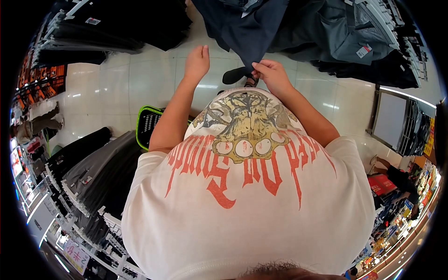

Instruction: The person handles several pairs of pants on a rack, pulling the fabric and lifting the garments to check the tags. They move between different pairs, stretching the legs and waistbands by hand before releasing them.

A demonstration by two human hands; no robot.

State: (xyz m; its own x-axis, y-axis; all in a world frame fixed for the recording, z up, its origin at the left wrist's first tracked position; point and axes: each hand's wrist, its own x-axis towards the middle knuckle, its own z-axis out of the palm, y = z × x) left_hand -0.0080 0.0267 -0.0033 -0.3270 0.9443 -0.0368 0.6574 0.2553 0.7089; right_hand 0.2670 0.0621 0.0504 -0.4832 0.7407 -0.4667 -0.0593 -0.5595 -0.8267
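Note:
A dark navy garment (247, 32), which looks like a pair of trousers, hangs down at the top middle and narrows to a point. My right hand (272, 76) pinches its lower tip between thumb and fingers, drawing the cloth towards me. Left of the garment, my left hand (198, 63) is held in the air over the floor, fingers curled together, touching nothing. No object shows in it. Below the hands is my white printed shirt (252, 200). Part of a sandalled foot (251, 82) shows beneath the garment's tip.
Racks of black trousers (163, 23) and grey trousers (322, 32) stand ahead on both sides. Behind my left arm are a green-rimmed black basket (138, 126) and more hanging trousers (100, 168). A grey panel (391, 119) stands right; people are at both sides.

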